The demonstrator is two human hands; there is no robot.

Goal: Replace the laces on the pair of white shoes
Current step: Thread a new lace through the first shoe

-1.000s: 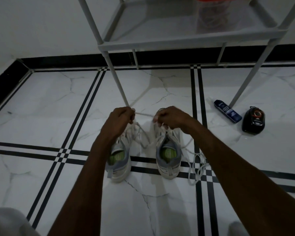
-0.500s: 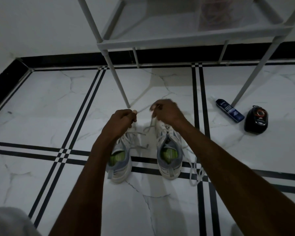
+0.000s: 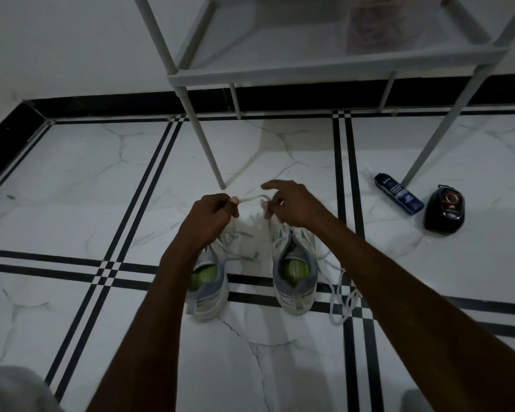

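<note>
Holding a short span of lace [image 3: 252, 199] above two white shoes [image 3: 293, 273] on the floor: left hand [image 3: 210, 217] pinching one end, right hand [image 3: 292, 205] now pinching loosely, forefinger newly lifted. Probably regripping mid-threading.
</note>
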